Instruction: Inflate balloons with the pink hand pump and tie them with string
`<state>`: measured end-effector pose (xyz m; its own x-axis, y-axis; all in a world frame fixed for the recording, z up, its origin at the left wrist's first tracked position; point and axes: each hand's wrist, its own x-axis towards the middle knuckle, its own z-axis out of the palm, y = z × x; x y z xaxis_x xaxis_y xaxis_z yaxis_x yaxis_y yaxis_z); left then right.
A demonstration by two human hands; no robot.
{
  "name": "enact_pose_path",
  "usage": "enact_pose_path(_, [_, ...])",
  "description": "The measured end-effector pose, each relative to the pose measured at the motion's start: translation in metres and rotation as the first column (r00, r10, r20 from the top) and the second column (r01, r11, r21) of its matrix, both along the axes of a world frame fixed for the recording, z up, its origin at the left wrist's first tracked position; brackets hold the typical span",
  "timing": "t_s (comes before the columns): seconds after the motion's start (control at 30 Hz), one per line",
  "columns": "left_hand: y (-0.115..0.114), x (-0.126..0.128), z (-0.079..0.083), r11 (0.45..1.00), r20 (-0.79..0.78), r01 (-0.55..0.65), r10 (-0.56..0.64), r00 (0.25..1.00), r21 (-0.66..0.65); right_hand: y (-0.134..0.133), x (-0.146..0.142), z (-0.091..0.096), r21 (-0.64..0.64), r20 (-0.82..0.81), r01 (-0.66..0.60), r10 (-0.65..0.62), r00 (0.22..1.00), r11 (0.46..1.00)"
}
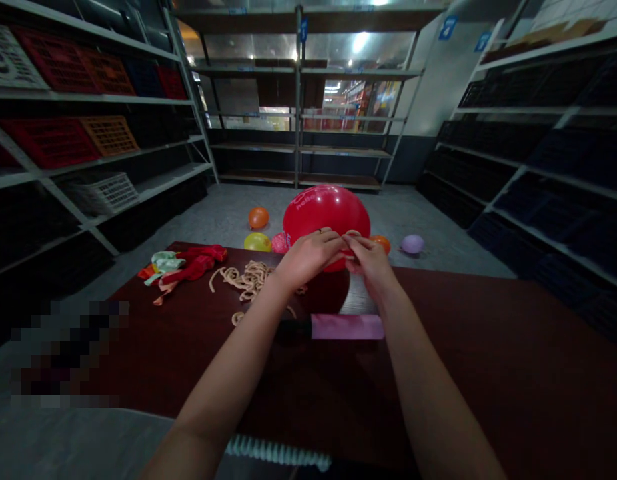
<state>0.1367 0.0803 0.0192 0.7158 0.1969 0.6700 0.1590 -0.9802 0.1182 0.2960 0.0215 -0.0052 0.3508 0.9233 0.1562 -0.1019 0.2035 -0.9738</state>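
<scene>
A blown-up red balloon [327,211] with white lettering hovers over the far part of the dark red table [488,360]. My left hand [308,257] and my right hand [371,261] meet at its near underside, fingers pinched together on the balloon's neck, where a thin tan rubber band shows between them. Below my wrists a pink hand pump [345,327] lies flat on the table. A heap of tan rubber bands [248,280] is just left of my left hand.
Limp uninflated balloons [183,265] lie at the table's far left. On the floor beyond sit orange [259,217], yellow [257,241] and purple [412,244] inflated balloons. Metal shelving with crates [53,140] lines both sides and the back.
</scene>
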Motion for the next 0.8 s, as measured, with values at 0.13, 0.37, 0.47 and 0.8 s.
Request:
enact_pose_path(0.13, [0.014, -0.005, 0.003, 0.958, 0.158, 0.119, -0.080, 0.984, -0.260, 0.007, -0.003, 0.006, 0.064, -0.076, -0.131, 0.136, 0.988, 0.989])
enact_pose_path(0.37, [0.029, 0.007, -0.004, 0.608, 0.441, 0.331, 0.035, 0.897, -0.722, 0.012, -0.005, -0.015, 0.175, 0.060, -0.132, 0.124, 0.991, 0.976])
enact_pose_path(0.47, [0.028, 0.009, -0.003, 0.530, 0.505, 0.355, 0.166, 0.847, -0.770, 0.015, -0.005, -0.014, 0.195, 0.109, -0.148, 0.129, 0.986, 0.970])
enact_pose_path(0.8, [0.030, 0.010, -0.018, 0.190, 0.460, 0.420, 0.415, 0.785, -0.888, 0.040, -0.007, -0.043, 0.147, 0.112, -0.132, 0.116, 0.987, 0.980])
